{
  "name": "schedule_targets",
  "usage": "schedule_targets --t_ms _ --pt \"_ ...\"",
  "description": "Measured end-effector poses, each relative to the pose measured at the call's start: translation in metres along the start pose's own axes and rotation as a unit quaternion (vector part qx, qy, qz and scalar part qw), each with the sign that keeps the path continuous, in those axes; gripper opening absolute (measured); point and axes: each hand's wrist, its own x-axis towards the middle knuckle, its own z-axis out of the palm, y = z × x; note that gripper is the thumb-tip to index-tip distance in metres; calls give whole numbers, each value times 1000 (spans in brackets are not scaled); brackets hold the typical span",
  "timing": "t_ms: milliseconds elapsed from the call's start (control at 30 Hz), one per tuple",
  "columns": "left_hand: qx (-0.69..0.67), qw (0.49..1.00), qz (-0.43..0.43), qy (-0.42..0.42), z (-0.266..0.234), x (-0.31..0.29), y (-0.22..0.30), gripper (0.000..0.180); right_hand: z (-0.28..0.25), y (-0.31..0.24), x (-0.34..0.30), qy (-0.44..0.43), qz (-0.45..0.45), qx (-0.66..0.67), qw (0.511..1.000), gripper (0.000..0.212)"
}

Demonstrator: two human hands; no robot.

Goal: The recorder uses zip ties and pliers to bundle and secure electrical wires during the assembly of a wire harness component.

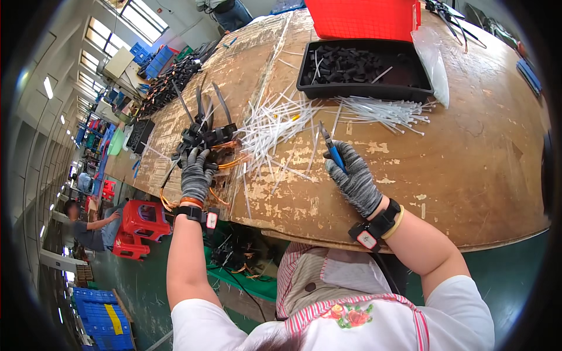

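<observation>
My left hand (198, 172), in a grey knit glove, is closed on a bundle of black cable parts, a wire harness (202, 136). Black strips stick up from its far side, and loops of orange wire (233, 162) come out at its right. My gloved right hand (355, 179) grips blue-handled nippers (332, 150), their metal tip pointing away from me and apart from the harness. Between the hands and farther back lies a loose heap of white cable ties (275, 128). More cable ties (383, 112) lie at its right.
A black tray (366, 94) of small black parts stands behind the ties, with a red crate (363, 20) beyond it and a clear plastic bag (432, 67) beside it. Piled harnesses (170, 88) line the far left edge. Red stools (143, 219) and a seated person (96, 228) are at left.
</observation>
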Motion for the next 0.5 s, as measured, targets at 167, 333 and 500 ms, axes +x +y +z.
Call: schedule_targets --t_ms 167,333,500 --pt "-442 885 -104 -103 -28 -4 -16 45 -1 5 0 -4 -17 2 1000 33" --pt "-317 936 -145 41 -65 29 8 31 -4 -4 -2 -23 29 47 998 33" --pt "79 979 -188 11 -54 84 45 54 -10 -7 -1 5 55 64 996 36"
